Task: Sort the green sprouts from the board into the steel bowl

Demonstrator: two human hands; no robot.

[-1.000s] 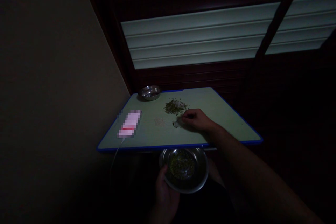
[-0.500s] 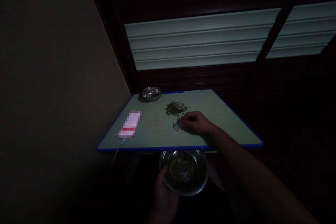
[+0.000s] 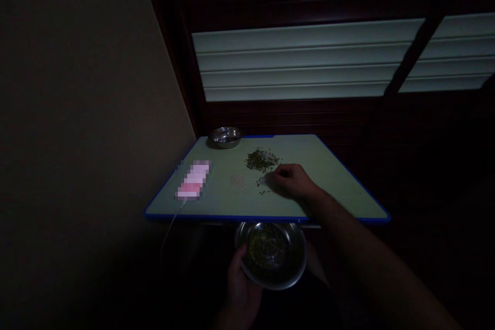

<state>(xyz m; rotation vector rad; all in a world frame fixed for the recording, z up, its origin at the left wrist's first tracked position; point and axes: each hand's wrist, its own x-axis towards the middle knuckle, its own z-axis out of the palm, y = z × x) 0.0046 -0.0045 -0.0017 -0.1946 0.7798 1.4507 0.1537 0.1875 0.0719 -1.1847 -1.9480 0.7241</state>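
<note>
Below the table's near edge, my left hand point(image 3: 242, 281) grips the rim of a metal bowl point(image 3: 296, 273), thumb over the side. Small green beans or seeds point(image 3: 266, 245) lie across the bowl's bottom. Over the tabletop, my right hand point(image 3: 292, 179) is closed in a pinch on a small pale spoon-like tool point(image 3: 266, 179); its exact kind is hard to make out in the dim light. A few loose seeds point(image 3: 263, 193) lie by the tool's tip. Just beyond my fingers spreads a pile of dark green seeds point(image 3: 260, 159) with some paler bits at its right.
A second metal bowl point(image 3: 225, 138) stands at the far left corner of the pale green, blue-edged table point(image 3: 328, 165). A blurred-out phone point(image 3: 194, 180) with a white cable point(image 3: 172, 224) lies at the left. Wall point(image 3: 96, 87) and dark slatted doors point(image 3: 305, 62) bound the table.
The spoon-like tool in my right hand has shifted slightly away from the near edge, leaving some seeds behind on the table. The left hand and bowl stay put; the view tilts slightly.
</note>
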